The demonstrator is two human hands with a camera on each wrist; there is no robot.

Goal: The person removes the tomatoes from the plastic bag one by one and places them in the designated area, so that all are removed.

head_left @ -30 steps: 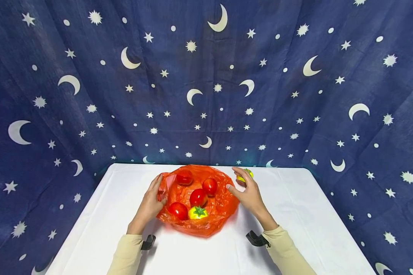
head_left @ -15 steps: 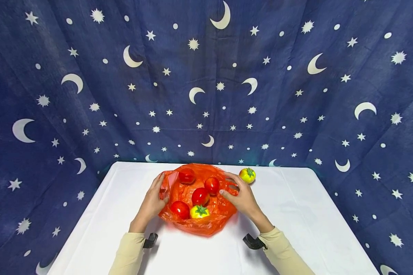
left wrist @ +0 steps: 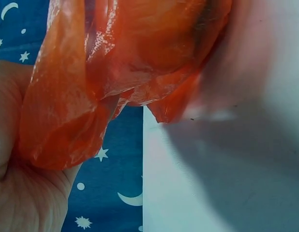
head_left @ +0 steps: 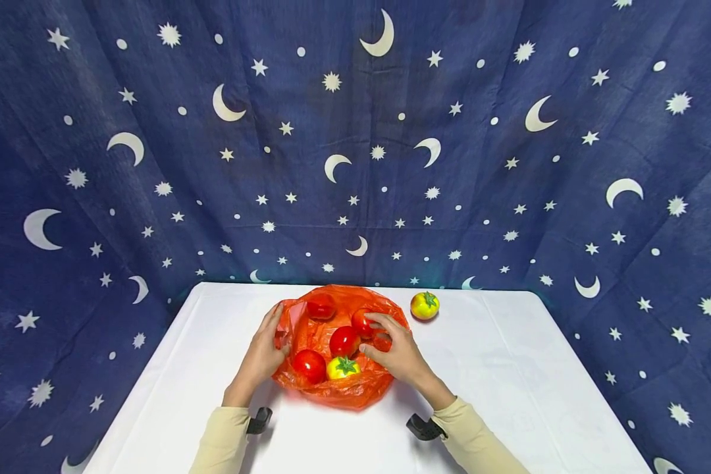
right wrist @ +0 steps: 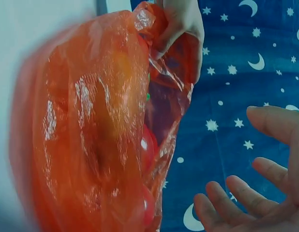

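Observation:
A thin red plastic bag (head_left: pixel 326 394) lies spread with its mouth up, in the middle of the table. My left hand (head_left: pixel 262 355) holds its left rim, thumb inside and fingers outside. In the left wrist view folds of the bag (left wrist: pixel 67 121) cover most of that hand's fingers. Inside sit several glossy round fruits like tomatoes: a red one (head_left: pixel 309 366), a yellow one with a green star-shaped calyx (head_left: pixel 343 367), and other red ones (head_left: pixel 344 342). My right hand (head_left: pixel 404 355) hovers above the bag's right side, fingers spread and holding nothing, partly covering one red fruit.
One yellow-red tomato-like fruit (head_left: pixel 424 306) with a green calyx stands outside the bag, near the table's back edge on the right. White cloth covers the table (head_left: pixel 509 382). Behind it hangs a blue curtain (head_left: pixel 355 184) with moons and stars.
My right hand has moved left, from in front of the fruit at the back right to above the bag, uncovering that fruit. The left hand stays at the bag's rim.

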